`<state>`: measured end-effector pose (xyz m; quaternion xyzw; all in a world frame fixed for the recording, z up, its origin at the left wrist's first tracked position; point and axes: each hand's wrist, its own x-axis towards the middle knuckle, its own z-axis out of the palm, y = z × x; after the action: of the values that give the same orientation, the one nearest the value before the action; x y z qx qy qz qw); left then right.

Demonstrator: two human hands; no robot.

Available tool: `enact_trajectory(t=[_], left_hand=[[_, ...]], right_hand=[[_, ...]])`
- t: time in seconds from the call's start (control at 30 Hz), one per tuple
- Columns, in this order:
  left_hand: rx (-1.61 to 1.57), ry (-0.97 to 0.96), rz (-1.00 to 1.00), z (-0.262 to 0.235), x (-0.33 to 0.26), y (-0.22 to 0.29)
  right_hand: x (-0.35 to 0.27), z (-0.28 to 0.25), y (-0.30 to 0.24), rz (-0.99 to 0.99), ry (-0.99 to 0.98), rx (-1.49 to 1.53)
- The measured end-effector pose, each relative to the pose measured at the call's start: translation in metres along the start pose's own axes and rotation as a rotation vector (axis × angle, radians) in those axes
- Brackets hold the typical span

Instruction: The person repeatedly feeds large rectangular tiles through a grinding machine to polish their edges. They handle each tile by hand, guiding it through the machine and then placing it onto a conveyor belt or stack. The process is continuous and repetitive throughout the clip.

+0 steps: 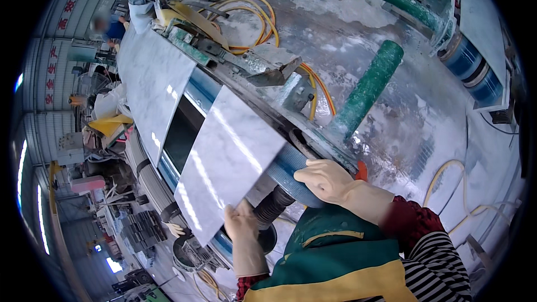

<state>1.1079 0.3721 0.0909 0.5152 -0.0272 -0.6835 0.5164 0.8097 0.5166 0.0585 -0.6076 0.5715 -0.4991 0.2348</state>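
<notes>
Two gloved hands work at a glossy grey-white marble tile [224,159] that lies tilted on a blue conveyor belt [291,162] of a wet stone-working machine. The left hand [241,223] is at the tile's near lower corner, its fingers together and laid against the edge, the thumb seemingly tucked under the slab, though the glove hides the exact grip. The right hand [326,179] rests just beside the tile's right edge, curled loosely with the fingers bent down over the rounded end of the belt; it does not appear to clasp anything. A second, longer marble slab [151,86] lies further along the same line, well apart from the hands. Right of the machine frame, a green textured roller [366,89] slants across the wet floor, and yellow hoses [251,17] coil behind it. A black ribbed hose [271,207] hangs beneath the belt between the two hands.
</notes>
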Motion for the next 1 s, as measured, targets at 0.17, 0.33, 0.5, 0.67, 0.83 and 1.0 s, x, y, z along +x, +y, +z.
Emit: enact_trajectory(t=[0.17, 0.33, 0.5, 0.67, 0.83, 1.0], left_hand=[[0.143, -0.136, 0.329, 0.039, -0.034, 0.037], [0.196, -0.108, 0.436, 0.052, -0.042, 0.047], [0.200, -0.150, 0.434, 0.044, -0.038, 0.045], [0.170, -0.079, 0.383, 0.036, -0.038, 0.038], [0.180, -0.051, 0.304, 0.023, -0.035, 0.026], [0.195, 0.106, 0.143, 0.010, -0.020, 0.002]], right_hand=[[-0.005, -0.008, 0.002, -0.015, 0.036, 0.049], [-0.008, -0.006, 0.012, -0.067, 0.004, 0.068], [-0.012, -0.005, 0.017, -0.080, -0.020, 0.077], [-0.014, -0.006, 0.016, -0.086, -0.002, 0.087], [-0.014, -0.009, 0.015, -0.080, -0.026, 0.087], [-0.011, -0.011, 0.011, -0.073, -0.030, 0.113]])
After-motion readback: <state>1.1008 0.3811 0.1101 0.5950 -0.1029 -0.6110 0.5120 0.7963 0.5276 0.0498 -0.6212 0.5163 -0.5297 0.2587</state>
